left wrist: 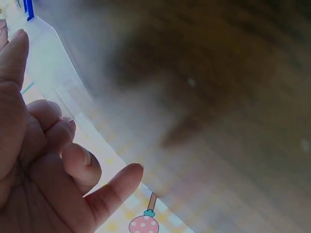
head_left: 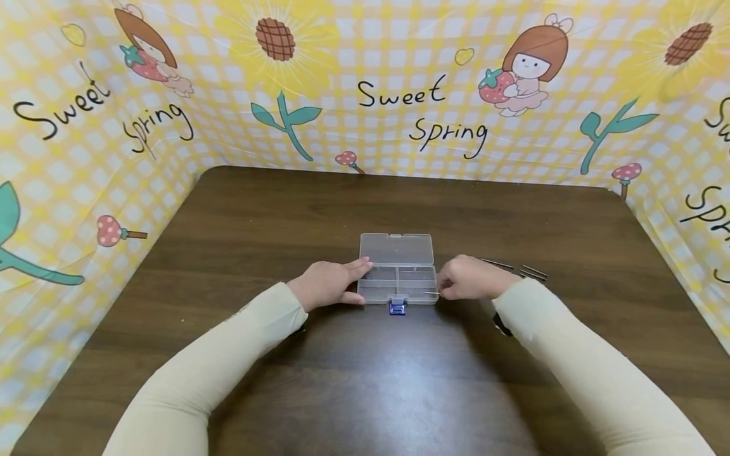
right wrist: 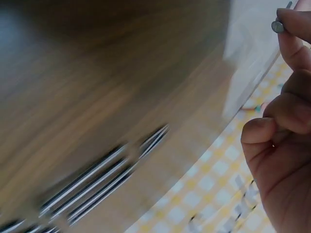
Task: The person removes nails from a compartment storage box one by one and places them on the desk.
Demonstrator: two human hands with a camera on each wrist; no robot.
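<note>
A clear plastic compartment box [head_left: 397, 283] sits on the table with its lid [head_left: 396, 249] folded back and a blue latch [head_left: 397, 308] at the front. At its left end my left hand [head_left: 331, 283] holds it, thumb by the front corner and fingers by the hinge. My right hand [head_left: 464, 277], at the box's right side, pinches a thin metal nail [right wrist: 277, 26] between thumb and finger. In the head view the nail's shaft reaches over the front right compartment. Small nails show faintly inside the box.
Right of the box, partly behind my right hand, several metal nails [head_left: 533, 273] lie in small groups on the brown wooden table [head_left: 285, 209]. A yellow checked cloth [head_left: 365, 57] with printed flowers and words rises around the table's back and sides.
</note>
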